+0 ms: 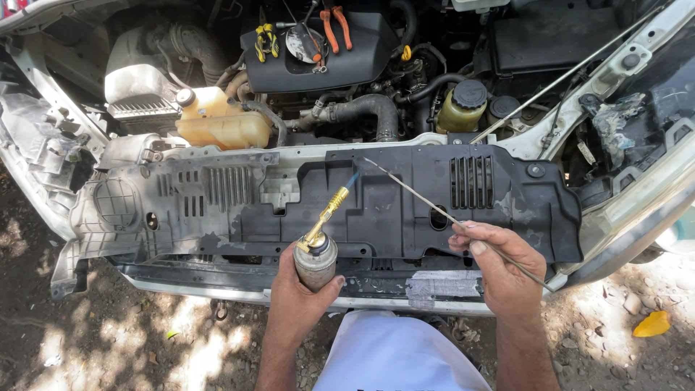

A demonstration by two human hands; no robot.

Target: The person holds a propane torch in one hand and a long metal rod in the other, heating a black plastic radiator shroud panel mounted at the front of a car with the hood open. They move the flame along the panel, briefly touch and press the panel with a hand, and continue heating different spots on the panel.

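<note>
Fingers of the left hand (298,289) are wrapping tight around one small, grimy gas canister (316,262), gripping it from below and behind so that its top is pointing away from the person. One brass torch head (327,213) is rising from the canister's top, slanting up and to the right, and its blue tip is sitting just over the black plastic panel (391,210) that is running across the car's front. The right hand (499,271) is pinching one thin metal rod (449,215) between thumb and fingertips; the rod is passing through the grip, one end poking out past the wrist to the lower right, the other reaching up and to the left until its tip is lying near the torch's blue nozzle, just apart from it. Both hands are hovering over the lower edge of the panel, well apart from each other. Beyond the panel, the engine bay is lying open: one yellowish coolant tank (221,119) is sitting at the left, one black engine cover (318,54) is carrying two pairs of pliers, one with yellow handles (266,40) and one with orange handles (337,25), and one prop rod (565,76) is slanting up at the right.
</note>
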